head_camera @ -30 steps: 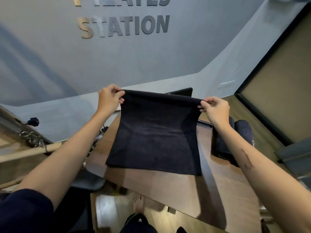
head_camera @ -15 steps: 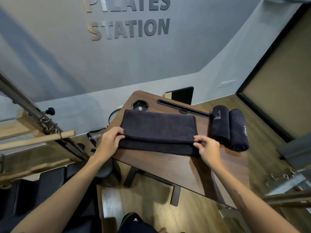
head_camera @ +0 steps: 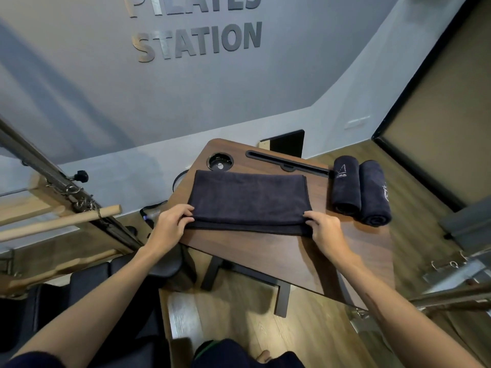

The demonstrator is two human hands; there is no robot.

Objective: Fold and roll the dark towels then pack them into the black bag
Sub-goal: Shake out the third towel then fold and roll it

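A dark towel (head_camera: 247, 197) lies folded flat on the small wooden table (head_camera: 265, 256), its top layer a little short of the near edge of the layer below. My left hand (head_camera: 172, 224) pinches the near left corner of the towel. My right hand (head_camera: 322, 229) pinches the near right corner. Two rolled dark towels (head_camera: 346, 187) (head_camera: 374, 193) lie side by side at the table's right end, the left one showing a pale logo. No black bag can be made out for certain.
The table has a round cup hole (head_camera: 220, 162) and a long slot (head_camera: 287, 164) along its far edge. A wooden bar (head_camera: 61, 221) and metal frame with springs (head_camera: 66, 189) stand at left. Black padding (head_camera: 87, 285) sits below left. Metal gear (head_camera: 457, 269) at right.
A second ago both hands held the towel up by its top corners, hanging. They have brought it down, folded it over on the table, and now rest at its near corners.
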